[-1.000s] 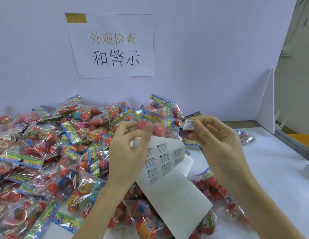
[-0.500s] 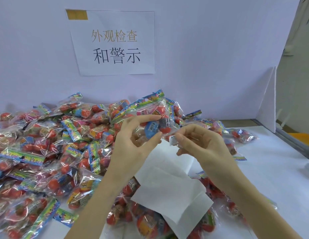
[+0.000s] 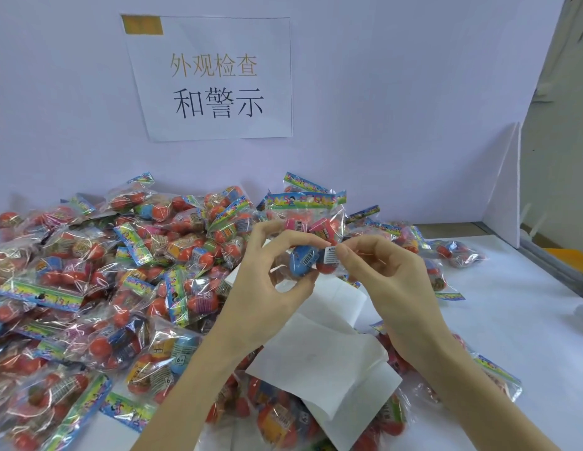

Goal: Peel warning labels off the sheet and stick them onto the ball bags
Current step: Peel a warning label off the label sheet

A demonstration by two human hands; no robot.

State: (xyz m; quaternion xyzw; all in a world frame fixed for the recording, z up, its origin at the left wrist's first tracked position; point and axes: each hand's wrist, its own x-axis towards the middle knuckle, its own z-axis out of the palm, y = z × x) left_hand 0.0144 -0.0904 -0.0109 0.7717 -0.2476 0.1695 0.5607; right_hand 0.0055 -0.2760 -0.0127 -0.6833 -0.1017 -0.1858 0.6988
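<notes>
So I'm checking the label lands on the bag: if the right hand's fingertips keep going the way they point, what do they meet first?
The right hand points leftward; first it would likely press the warning label onto the held ball bag, with the left hand behind.

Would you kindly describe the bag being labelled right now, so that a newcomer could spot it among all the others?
Look below the white paper sign on the back wall, above the heap of ball bags. The held bag is raised between both hands: the left hand grips it while the right hand presses a small warning label onto it. Unlike its neighbours, it is off the table.
</notes>
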